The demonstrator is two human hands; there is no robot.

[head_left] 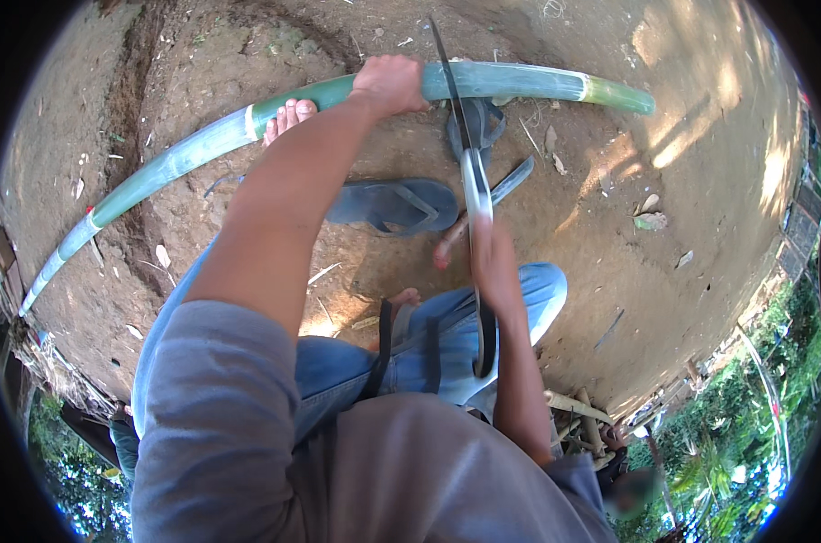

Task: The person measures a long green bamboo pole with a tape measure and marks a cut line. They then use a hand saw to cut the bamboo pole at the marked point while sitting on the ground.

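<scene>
A long green bamboo pole point(184, 154) lies across bare earth, bent by the lens from lower left to upper right. My left hand point(388, 83) grips it from above near its middle. My right hand point(492, 262) is shut on the handle of a long machete point(460, 127) whose blade points away from me and reaches the pole just right of my left hand. The toes of one bare foot point(290, 115) rest against the pole to the left of that hand.
Dark flip-flops point(397, 204) lie on the dirt between me and the pole. A curved dark blade point(512, 179) lies beside them. Cut bamboo pieces point(578, 407) are stacked at lower right. Dry leaves scatter the ground; greenery rings the edges.
</scene>
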